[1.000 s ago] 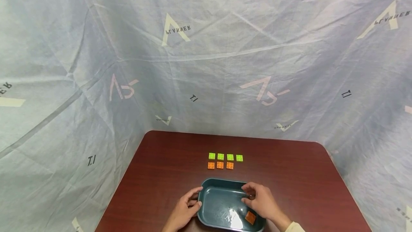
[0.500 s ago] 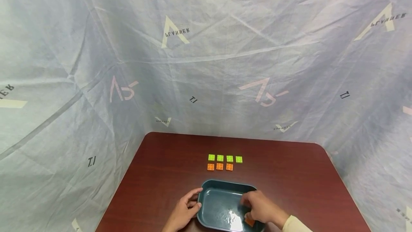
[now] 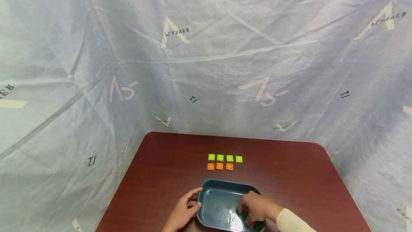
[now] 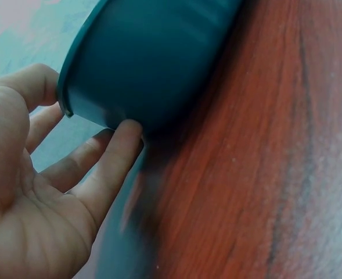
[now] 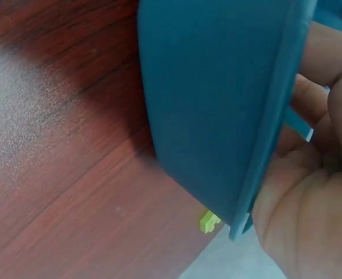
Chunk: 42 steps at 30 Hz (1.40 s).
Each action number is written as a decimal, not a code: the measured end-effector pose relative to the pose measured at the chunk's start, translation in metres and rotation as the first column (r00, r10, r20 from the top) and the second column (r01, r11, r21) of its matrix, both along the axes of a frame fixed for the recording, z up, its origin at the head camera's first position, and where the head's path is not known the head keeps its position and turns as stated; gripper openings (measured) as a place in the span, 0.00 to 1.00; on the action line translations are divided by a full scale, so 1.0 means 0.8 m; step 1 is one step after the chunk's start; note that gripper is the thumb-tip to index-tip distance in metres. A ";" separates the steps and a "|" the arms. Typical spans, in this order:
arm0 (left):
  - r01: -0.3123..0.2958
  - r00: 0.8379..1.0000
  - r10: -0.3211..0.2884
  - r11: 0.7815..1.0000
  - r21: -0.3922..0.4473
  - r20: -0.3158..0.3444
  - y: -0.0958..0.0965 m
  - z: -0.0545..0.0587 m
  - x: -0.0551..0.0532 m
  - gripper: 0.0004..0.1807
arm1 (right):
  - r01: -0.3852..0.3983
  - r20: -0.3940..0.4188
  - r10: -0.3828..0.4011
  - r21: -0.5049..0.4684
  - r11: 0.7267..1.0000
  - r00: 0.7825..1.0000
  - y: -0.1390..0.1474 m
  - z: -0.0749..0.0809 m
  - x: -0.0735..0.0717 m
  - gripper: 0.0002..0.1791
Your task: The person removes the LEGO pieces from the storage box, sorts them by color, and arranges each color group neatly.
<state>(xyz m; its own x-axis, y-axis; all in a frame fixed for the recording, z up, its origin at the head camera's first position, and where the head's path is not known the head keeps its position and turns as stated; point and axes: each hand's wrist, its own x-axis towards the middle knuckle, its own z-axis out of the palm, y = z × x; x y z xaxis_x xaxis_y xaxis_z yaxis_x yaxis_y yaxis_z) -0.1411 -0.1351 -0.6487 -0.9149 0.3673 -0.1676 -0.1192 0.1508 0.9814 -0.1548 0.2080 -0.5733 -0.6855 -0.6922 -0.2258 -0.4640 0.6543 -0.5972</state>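
Note:
A dark teal tray stands at the table's near edge. My left hand holds its left end; in the left wrist view, one fingertip presses the outer wall and another digit bends over the rim. My right hand reaches down inside the tray's right end, fingers curled and pointing at the floor. Partly under that hand shows an orange brick; I cannot tell whether the fingers pinch it. In the right wrist view, the tray wall covers the fingertips.
Beyond the tray, several lime green bricks form a row, with three orange bricks in a row just nearer. The red-brown wooden table ends at grey printed cloth at the back and sides.
My right hand has moved down into the tray, its fingers curling over the loose orange brick and covering more of it. The left hand stays on the tray's left end.

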 end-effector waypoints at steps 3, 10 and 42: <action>-0.004 1.000 0.004 1.000 0.007 -0.006 0.000 0.000 0.000 0.28 | -0.018 -0.015 0.019 0.034 0.999 1.000 -0.003 -0.003 0.000 0.16; -0.001 1.000 0.000 0.999 0.037 0.028 0.001 -0.003 0.000 0.28 | -0.059 -0.048 0.065 0.110 0.992 0.997 -0.003 -0.015 0.001 0.14; -0.023 0.999 0.023 1.000 0.003 0.022 0.002 -0.005 -0.001 0.28 | -0.053 -0.079 0.047 -0.080 0.995 0.996 0.006 -0.023 -0.010 0.15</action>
